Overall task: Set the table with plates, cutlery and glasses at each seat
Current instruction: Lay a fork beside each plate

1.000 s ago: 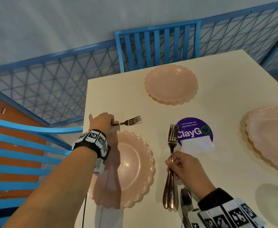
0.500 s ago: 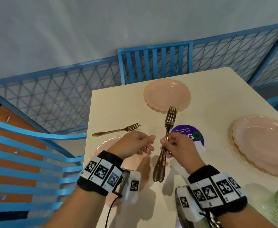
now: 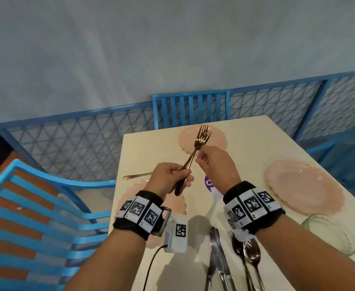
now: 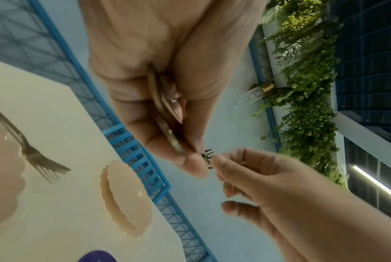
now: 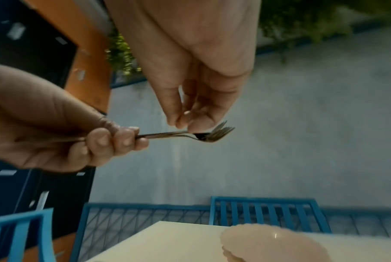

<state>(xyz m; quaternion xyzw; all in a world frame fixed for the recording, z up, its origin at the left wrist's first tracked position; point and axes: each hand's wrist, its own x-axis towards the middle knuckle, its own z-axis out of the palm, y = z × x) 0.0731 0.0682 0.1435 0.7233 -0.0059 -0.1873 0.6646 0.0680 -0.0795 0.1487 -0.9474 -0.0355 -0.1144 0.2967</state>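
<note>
Two copper forks (image 3: 201, 137) are held together in the air above the cream table (image 3: 254, 141), tines up and away from me. My left hand (image 3: 182, 175) grips their handles (image 4: 165, 113) in a fist. My right hand (image 3: 199, 158) pinches them just below the tines (image 5: 214, 134). A third copper fork (image 3: 137, 175) lies on the table beside the near pink plate (image 3: 175, 203), which my left wrist mostly hides. More pink plates sit at the far seat (image 3: 216, 136) and the right seat (image 3: 302, 187).
Steel knives (image 3: 217, 255) and spoons (image 3: 251, 253) lie near the front edge. A clear glass dish (image 3: 330, 234) stands at the right and a purple sticker (image 3: 209, 183) in the middle. Blue chairs (image 3: 35, 217) stand left and at the far end (image 3: 190, 109), before a blue mesh fence.
My left hand left one fork beside the near plate and came over to grip the handles of the forks. My right hand raised them off the table and slid up towards the tines.
</note>
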